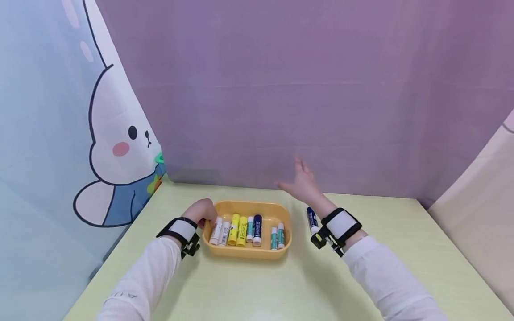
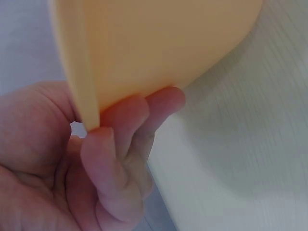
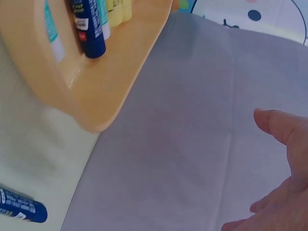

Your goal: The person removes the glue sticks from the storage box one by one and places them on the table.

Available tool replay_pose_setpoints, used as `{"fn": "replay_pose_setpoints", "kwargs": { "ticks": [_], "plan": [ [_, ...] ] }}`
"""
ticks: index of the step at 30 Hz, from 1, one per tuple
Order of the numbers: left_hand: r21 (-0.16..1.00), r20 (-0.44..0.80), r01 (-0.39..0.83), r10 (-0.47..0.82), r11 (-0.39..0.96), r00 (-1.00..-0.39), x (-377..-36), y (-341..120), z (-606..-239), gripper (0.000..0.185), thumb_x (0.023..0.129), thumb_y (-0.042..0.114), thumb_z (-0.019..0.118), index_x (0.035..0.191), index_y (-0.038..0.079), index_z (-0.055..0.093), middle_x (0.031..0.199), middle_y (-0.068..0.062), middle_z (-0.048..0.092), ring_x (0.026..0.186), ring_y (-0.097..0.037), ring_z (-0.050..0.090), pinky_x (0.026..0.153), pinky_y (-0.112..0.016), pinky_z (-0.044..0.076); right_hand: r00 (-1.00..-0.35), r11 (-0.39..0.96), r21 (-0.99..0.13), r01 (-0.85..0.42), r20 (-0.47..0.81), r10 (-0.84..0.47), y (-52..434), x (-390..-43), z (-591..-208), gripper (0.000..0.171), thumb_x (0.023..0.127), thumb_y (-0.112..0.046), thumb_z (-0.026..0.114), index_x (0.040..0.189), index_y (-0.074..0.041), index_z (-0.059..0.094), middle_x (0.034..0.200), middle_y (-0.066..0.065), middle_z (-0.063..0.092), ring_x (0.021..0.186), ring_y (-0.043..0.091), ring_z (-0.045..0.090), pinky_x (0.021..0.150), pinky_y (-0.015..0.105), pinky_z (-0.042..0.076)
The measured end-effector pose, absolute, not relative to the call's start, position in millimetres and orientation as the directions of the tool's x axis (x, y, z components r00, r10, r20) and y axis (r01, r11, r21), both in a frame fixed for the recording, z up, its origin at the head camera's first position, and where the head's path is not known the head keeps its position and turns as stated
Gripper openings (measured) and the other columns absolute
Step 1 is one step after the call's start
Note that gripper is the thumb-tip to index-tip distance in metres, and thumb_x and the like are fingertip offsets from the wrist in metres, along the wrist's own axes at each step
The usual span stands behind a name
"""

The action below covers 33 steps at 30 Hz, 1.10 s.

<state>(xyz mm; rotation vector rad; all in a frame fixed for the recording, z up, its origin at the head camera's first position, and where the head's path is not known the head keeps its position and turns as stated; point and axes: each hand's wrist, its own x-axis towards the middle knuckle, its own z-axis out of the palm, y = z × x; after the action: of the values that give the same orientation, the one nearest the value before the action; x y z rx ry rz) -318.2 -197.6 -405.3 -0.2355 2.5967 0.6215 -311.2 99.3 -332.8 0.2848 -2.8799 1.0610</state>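
Observation:
My left hand (image 1: 201, 211) grips the left rim of a yellow-orange plastic tray (image 1: 246, 253); in the left wrist view the fingers curl under the tray wall (image 2: 159, 43). Side by side in it lie glue sticks: white ones (image 1: 216, 231), yellow ones (image 1: 234, 229), a navy one (image 1: 257, 230), a small teal-and-white one (image 1: 250, 228). Two more teal-and-white sticks (image 1: 280, 235) lie near the right end. Beyond the tray's back right, my right hand (image 1: 304, 182) hovers with fingers spread, holding nothing. Below its wrist, a navy glue stick (image 1: 312, 220) lies on the table.
The pale green table (image 1: 257, 287) runs back to a purple cloth (image 1: 281, 98). At the left hangs a light blue curtain with a cartoon rabbit (image 1: 116, 147); a cream curtain (image 1: 478, 209) hangs on the right.

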Motion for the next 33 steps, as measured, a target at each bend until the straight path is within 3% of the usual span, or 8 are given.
{"fn": "replay_pose_setpoints", "kwargs": {
  "ticks": [10,15,23,28,33],
  "plan": [
    [0.397,-0.462,-0.251,-0.044,0.883,-0.886,-318.0,-202.4,-406.9,0.024,0.073,-0.007,0.058,0.096,-0.006,0.055,0.068,-0.010,0.055,0.044,-0.013,0.045,0.042,-0.023,0.043,-0.976,0.732,-0.645,-0.217,0.139,-0.167,68.1,-304.3,-333.6,0.111,0.080,-0.044,0.071,0.151,-0.017,-0.008,0.155,0.023,-0.002,0.142,0.044,0.000,0.110,0.061,0.016],
    [0.393,-0.459,-0.249,-0.046,0.885,-0.887,-319.0,-204.3,-406.8,0.020,0.074,-0.006,0.057,0.093,-0.006,0.055,0.064,-0.008,0.052,0.043,-0.012,0.043,0.041,-0.022,0.041,-0.966,0.763,-0.593,-0.259,0.154,-0.208,49.4,-302.5,-346.8,0.112,0.077,-0.046,0.074,0.151,-0.018,-0.005,0.155,0.023,0.003,0.142,0.044,0.005,0.110,0.061,0.017],
    [0.412,-0.460,-0.249,-0.035,0.877,-0.887,-315.3,-202.3,-405.5,0.015,0.072,-0.008,0.056,0.087,-0.006,0.058,0.064,-0.009,0.055,0.044,-0.012,0.046,0.042,-0.022,0.043,-0.966,0.746,-0.622,-0.236,0.069,-0.248,31.8,-293.6,-376.0,0.113,0.076,-0.044,0.075,0.152,-0.021,-0.006,0.157,0.017,0.002,0.143,0.042,0.002,0.107,0.062,0.024],
    [0.412,-0.461,-0.248,-0.034,0.877,-0.887,-315.0,-202.8,-405.5,0.018,0.072,-0.008,0.055,0.090,-0.007,0.056,0.065,-0.010,0.055,0.044,-0.012,0.046,0.042,-0.022,0.043,-0.970,0.731,-0.649,-0.208,0.041,-0.240,24.9,-287.8,-390.7,0.114,0.076,-0.039,0.077,0.151,-0.017,-0.006,0.156,0.018,0.007,0.142,0.041,0.010,0.106,0.057,0.030],
    [0.415,-0.460,-0.256,-0.041,0.873,-0.887,-315.6,-203.3,-404.4,0.020,0.073,-0.009,0.055,0.092,-0.006,0.056,0.070,-0.011,0.057,0.044,-0.012,0.045,0.042,-0.022,0.043,-0.971,0.774,-0.600,-0.203,0.022,-0.237,18.9,-285.8,-400.8,0.110,0.078,-0.040,0.075,0.151,-0.009,-0.001,0.153,0.021,0.019,0.138,0.039,0.023,0.105,0.052,0.036]
  ]
}}
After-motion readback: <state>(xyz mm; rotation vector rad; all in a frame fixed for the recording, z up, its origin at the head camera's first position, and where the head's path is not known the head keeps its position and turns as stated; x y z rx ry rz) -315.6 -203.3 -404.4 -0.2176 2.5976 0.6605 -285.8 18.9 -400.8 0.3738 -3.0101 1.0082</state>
